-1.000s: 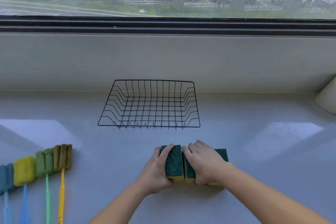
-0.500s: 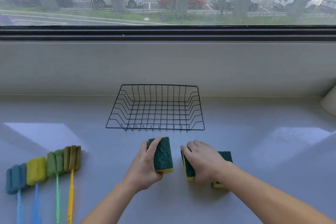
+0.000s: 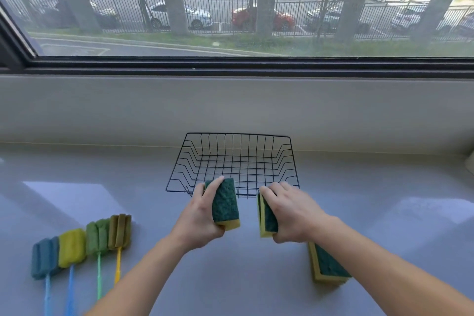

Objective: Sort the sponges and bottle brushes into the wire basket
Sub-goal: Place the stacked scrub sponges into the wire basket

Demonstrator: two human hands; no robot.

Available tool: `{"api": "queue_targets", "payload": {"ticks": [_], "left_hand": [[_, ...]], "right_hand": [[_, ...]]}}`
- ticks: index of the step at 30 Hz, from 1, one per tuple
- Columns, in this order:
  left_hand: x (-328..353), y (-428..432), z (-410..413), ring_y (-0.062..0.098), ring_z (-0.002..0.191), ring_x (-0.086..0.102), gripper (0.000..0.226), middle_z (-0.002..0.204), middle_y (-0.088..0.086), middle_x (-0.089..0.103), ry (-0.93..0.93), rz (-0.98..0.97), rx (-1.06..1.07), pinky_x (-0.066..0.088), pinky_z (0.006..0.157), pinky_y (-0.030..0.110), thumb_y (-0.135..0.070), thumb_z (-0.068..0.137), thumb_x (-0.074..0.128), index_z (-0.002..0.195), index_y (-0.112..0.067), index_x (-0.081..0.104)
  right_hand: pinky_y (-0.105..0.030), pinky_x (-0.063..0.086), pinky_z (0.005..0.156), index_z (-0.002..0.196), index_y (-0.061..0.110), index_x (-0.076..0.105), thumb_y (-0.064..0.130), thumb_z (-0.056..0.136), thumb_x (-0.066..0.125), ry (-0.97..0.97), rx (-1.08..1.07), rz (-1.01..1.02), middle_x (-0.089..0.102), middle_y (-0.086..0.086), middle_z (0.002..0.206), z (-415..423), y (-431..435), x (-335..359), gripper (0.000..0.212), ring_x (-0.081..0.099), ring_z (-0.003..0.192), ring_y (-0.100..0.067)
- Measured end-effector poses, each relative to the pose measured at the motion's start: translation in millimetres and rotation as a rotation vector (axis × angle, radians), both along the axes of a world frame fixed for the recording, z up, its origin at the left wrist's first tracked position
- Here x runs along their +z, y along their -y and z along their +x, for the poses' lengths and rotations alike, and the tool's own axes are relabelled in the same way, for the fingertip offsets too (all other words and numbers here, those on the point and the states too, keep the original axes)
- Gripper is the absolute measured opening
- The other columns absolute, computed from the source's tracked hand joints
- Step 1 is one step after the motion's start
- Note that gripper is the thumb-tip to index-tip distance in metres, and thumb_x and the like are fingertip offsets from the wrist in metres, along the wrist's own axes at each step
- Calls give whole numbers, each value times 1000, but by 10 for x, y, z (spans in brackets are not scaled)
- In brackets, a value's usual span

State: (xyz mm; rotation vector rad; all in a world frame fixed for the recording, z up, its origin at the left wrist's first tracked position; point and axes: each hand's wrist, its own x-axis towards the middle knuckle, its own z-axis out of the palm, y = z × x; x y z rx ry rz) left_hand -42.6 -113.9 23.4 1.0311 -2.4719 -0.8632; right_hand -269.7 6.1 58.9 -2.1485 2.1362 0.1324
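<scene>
Left hand [image 3: 198,218] clamps green-and-yellow rectangular sponge [image 3: 225,204] | right hand [image 3: 292,214] clamps second green-and-yellow sponge [image 3: 266,217]; both raised just before black wire basket [image 3: 179,161], which holds nothing | third sponge [image 3: 328,265], four coloured bottle brushes [image 3: 82,245] on grey counter [image 3: 384,213] | risk: sponge catching near rim, tumbling outside.

The wire basket [image 3: 232,161] at twelve o'clock lies open-topped, only its low front rim standing before both hands. Bottle brushes [image 3: 82,246] crowd eight o'clock; a sponge [image 3: 328,264] sits at four.
</scene>
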Motion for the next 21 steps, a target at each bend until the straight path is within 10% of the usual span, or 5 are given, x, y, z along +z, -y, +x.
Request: {"api": "queue_targets", "payload": {"ticks": [21], "left_hand": [[122, 1477, -198, 24, 98, 56, 107, 122, -2, 37, 114, 26, 46, 55, 79, 35, -40, 55, 77, 146, -45, 21]], "right_hand": [[-36, 48, 83, 128, 17, 40, 50, 52, 76, -23, 0, -17, 51, -4, 109, -117, 1362, 163, 91, 48, 99, -25]]}}
